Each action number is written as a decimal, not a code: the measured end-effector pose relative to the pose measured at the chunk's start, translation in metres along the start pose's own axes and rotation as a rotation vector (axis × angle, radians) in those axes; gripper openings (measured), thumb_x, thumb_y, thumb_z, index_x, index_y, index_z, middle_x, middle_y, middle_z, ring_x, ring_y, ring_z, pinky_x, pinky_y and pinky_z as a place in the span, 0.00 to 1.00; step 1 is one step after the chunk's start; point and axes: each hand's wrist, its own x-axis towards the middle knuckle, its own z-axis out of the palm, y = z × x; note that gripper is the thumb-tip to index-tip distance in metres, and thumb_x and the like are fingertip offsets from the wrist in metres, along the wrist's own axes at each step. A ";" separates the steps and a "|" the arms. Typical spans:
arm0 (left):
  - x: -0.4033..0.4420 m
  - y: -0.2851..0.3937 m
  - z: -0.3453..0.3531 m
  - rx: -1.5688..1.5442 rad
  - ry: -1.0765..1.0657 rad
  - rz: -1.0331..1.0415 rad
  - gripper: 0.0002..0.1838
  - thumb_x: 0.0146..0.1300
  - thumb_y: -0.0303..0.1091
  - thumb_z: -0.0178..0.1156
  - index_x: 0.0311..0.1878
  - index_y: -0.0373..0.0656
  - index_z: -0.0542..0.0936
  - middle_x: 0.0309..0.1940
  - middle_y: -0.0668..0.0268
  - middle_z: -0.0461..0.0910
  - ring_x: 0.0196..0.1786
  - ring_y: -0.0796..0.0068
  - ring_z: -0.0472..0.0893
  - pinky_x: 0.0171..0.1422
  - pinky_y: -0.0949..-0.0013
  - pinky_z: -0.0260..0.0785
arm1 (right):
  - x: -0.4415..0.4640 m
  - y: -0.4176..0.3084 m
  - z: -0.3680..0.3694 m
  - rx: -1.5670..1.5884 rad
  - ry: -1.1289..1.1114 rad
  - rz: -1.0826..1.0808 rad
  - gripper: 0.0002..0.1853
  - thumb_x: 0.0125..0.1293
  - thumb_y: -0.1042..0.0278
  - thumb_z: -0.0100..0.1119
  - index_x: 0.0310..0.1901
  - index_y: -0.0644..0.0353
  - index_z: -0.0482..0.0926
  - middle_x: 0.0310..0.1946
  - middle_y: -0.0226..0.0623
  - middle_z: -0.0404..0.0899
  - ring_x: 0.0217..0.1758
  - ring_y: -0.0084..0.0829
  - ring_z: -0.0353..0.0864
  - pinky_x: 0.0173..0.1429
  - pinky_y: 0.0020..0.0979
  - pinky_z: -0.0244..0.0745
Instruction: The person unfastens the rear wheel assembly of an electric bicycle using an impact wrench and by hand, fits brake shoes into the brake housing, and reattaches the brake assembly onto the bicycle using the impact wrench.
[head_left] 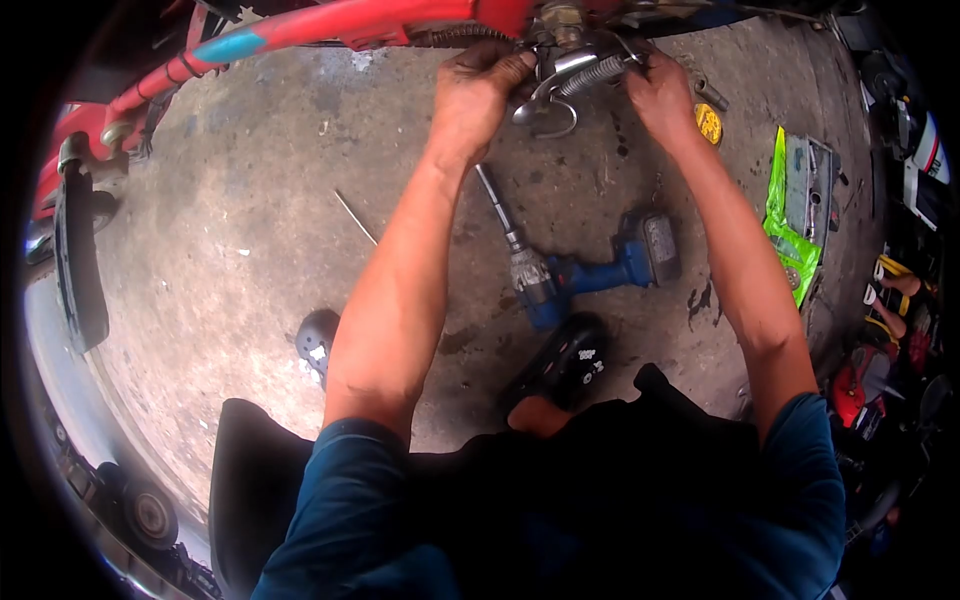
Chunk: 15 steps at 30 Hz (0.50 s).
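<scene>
Head view shows both bare hands at work up under a red metal frame [300,25], with a shiny metal lever [540,105] and a coil spring [592,75] lying between them. The left hand [468,100] is curled beside the lever, its thumb drawn in against bent, dirt-darkened fingers; whether it grips the lever cannot be told, as the fingertips are hidden. The right hand [662,100] pinches the end of the spring on its side, thumb and fingers brought together there. A wire loop [560,122] hangs from the lever, between the hands and slightly toward the body. Just beyond the lever, a large bolt [562,22] is fitted to the machine.

To the right of the right hand, a short metal tube [711,95] and a yellow disc [709,123] lie near it on the concrete floor [250,190]. Farther out on that side, a grey tray [797,165] holding tools rests with a bright green bag [797,258]. Nearer the body than both hands, a blue power drill [590,275] with a long metal shaft lies between the forearms. A black shoe [565,360] stands just beside it, and a thin rod [355,217] lies left of the left forearm.
</scene>
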 end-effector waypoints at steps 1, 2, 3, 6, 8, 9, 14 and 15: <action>0.000 0.000 -0.001 0.000 -0.005 -0.012 0.06 0.58 0.27 0.65 0.34 0.33 0.82 0.24 0.65 0.81 0.24 0.79 0.76 0.29 0.75 0.68 | 0.001 0.001 0.003 0.167 -0.065 0.089 0.11 0.63 0.68 0.56 0.46 0.56 0.81 0.40 0.41 0.82 0.43 0.37 0.81 0.50 0.33 0.74; 0.001 0.001 -0.002 -0.001 -0.010 -0.023 0.06 0.58 0.27 0.65 0.34 0.33 0.82 0.24 0.65 0.80 0.24 0.79 0.76 0.28 0.75 0.68 | 0.001 0.000 0.005 0.110 -0.058 0.067 0.12 0.62 0.69 0.55 0.47 0.57 0.81 0.40 0.40 0.82 0.42 0.35 0.81 0.50 0.32 0.74; 0.002 0.002 -0.002 -0.002 -0.016 -0.032 0.06 0.58 0.27 0.65 0.34 0.33 0.81 0.24 0.66 0.80 0.24 0.79 0.76 0.28 0.75 0.67 | 0.000 -0.003 0.008 0.052 -0.050 0.044 0.13 0.62 0.69 0.54 0.47 0.58 0.81 0.40 0.40 0.82 0.42 0.34 0.81 0.49 0.32 0.74; 0.003 0.006 0.001 0.030 0.002 -0.020 0.06 0.58 0.28 0.66 0.34 0.34 0.81 0.24 0.66 0.80 0.24 0.79 0.75 0.28 0.74 0.67 | 0.003 -0.016 0.017 0.394 -0.023 0.128 0.14 0.61 0.71 0.54 0.49 0.61 0.80 0.41 0.36 0.82 0.44 0.30 0.81 0.49 0.30 0.75; 0.004 0.005 0.000 0.038 0.008 0.008 0.07 0.57 0.28 0.66 0.35 0.34 0.81 0.25 0.66 0.80 0.24 0.79 0.75 0.28 0.74 0.68 | 0.005 -0.015 0.021 0.712 -0.028 0.222 0.15 0.62 0.72 0.55 0.50 0.62 0.79 0.43 0.34 0.82 0.46 0.28 0.81 0.50 0.30 0.76; 0.004 0.004 -0.001 0.040 0.009 0.021 0.07 0.57 0.28 0.66 0.36 0.34 0.81 0.25 0.66 0.80 0.24 0.79 0.75 0.28 0.74 0.68 | 0.009 -0.007 0.024 0.827 -0.040 0.260 0.15 0.62 0.72 0.56 0.51 0.61 0.78 0.44 0.33 0.81 0.47 0.28 0.80 0.51 0.30 0.76; 0.007 -0.002 -0.001 0.005 0.015 0.054 0.09 0.56 0.27 0.67 0.38 0.34 0.80 0.26 0.66 0.80 0.25 0.79 0.75 0.29 0.73 0.68 | 0.019 0.013 0.029 1.151 -0.130 0.361 0.16 0.65 0.71 0.56 0.55 0.61 0.75 0.49 0.33 0.80 0.51 0.27 0.79 0.56 0.31 0.74; 0.008 -0.002 -0.001 0.017 0.018 0.065 0.09 0.56 0.27 0.67 0.38 0.34 0.80 0.26 0.66 0.80 0.25 0.79 0.75 0.29 0.73 0.68 | 0.017 -0.003 0.028 1.118 -0.154 0.396 0.16 0.65 0.71 0.56 0.55 0.60 0.76 0.49 0.33 0.80 0.50 0.27 0.79 0.55 0.31 0.75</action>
